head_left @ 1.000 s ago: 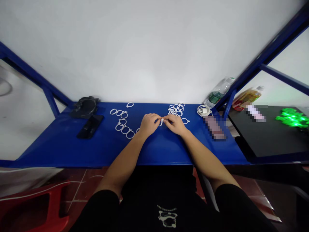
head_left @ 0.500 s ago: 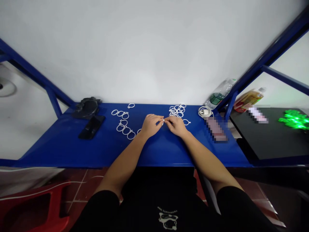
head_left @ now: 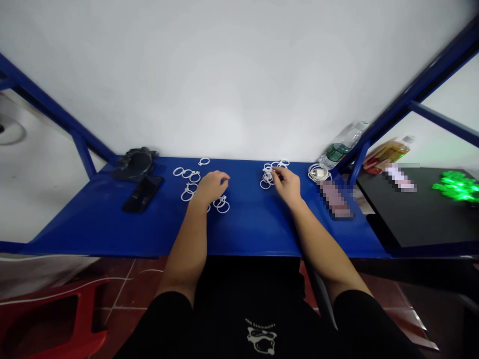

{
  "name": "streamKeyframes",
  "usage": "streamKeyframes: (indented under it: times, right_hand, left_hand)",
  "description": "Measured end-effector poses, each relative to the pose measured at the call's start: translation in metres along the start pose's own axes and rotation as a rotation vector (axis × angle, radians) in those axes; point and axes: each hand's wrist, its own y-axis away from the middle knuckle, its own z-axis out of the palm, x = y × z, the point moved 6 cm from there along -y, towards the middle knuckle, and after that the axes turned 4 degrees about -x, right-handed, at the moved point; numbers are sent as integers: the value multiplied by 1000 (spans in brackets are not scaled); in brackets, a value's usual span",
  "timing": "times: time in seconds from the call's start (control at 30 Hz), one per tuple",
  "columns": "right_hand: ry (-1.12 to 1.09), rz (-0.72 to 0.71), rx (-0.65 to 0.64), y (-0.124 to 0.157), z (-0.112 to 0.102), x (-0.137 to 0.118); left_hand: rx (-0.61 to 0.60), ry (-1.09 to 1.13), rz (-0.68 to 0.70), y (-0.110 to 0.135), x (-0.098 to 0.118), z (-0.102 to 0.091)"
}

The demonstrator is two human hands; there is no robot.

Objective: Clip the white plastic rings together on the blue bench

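My left hand (head_left: 212,187) hovers over the left group of thin white rings with small tabs, its thumb and fingers apart and nothing visible between them. One white ring (head_left: 223,207) lies just below that hand, while others near it are partly covered by the hand and wrist. On the right, my right hand (head_left: 287,184) is at the heap of white rings (head_left: 265,184). Its thumb and forefinger are closed at the heap's edge on a white ring (head_left: 268,170). The hand hides part of this heap. A lone white ring (head_left: 204,161) lies near the wall.
Left on the blue table (head_left: 239,234) are a black phone (head_left: 142,194) and a dark crumpled item (head_left: 136,162). A coiled white cable (head_left: 319,173), a plastic bottle (head_left: 336,153) and a blurred pinkish object (head_left: 336,199) stand or lie to the right. Blue frame bars (head_left: 392,102) slope up at both sides.
My hands have parted from the middle, where they were together on a small white piece. The left moved left over the rings; the right moved up and right to the heap.
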Motion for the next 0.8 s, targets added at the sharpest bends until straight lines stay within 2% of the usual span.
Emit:
streamKeyframes:
  times: [0.07,0.13,0.27,0.37,0.47,0.63,0.7,0.8]
  right_hand:
    - [-14,24,25,-1,-3,4]
    - [-26,12,6,0,-1,2]
    - [-44,-85,-124,6,14,-12]
    - [-73,-175,-244,12,28,-25]
    - [-104,-225,-330,16,37,-32]
    - [-129,-229,-366,19,40,-37]
    - [-142,-212,-354,19,39,-38]
    - [-159,-203,-335,18,37,-39]
  left_hand:
    - [-152,29,-40,6,-24,4]
    - [-255,47,-67,11,-39,9]
    - [-392,41,-111,13,-43,22]
    - [-432,13,-151,10,-38,29]
    - [-328,10,-119,6,-31,23]
    - [6,20,-12,-1,3,1]
    - [53,76,79,-4,25,3]
    - [50,94,223,-4,57,15]
